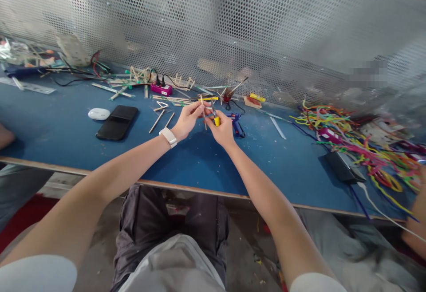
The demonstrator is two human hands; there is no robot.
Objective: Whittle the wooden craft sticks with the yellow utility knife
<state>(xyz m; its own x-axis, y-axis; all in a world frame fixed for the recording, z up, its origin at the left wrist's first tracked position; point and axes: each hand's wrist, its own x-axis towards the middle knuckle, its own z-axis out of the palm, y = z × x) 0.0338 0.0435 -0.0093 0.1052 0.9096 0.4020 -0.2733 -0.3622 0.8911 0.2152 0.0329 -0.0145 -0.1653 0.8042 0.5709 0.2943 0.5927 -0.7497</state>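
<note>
Above the blue table, my left hand pinches a thin wooden stick between thumb and fingers. My right hand is closed around a small yellow-and-grey hand tool, held close against the stick; its exact kind is partly hidden by the fingers. Just right of my right hand lies a blue glue gun. Beyond my hands a yellow utility knife rests among loose sticks. To the left of my hands, short wooden sticks and a small triangle of sticks lie on the table.
A black phone and white case lie to the left. A purple power strip with cords stands at the back. Colourful pipe cleaners and a black box lie right. A perforated metal panel bounds the table's far side.
</note>
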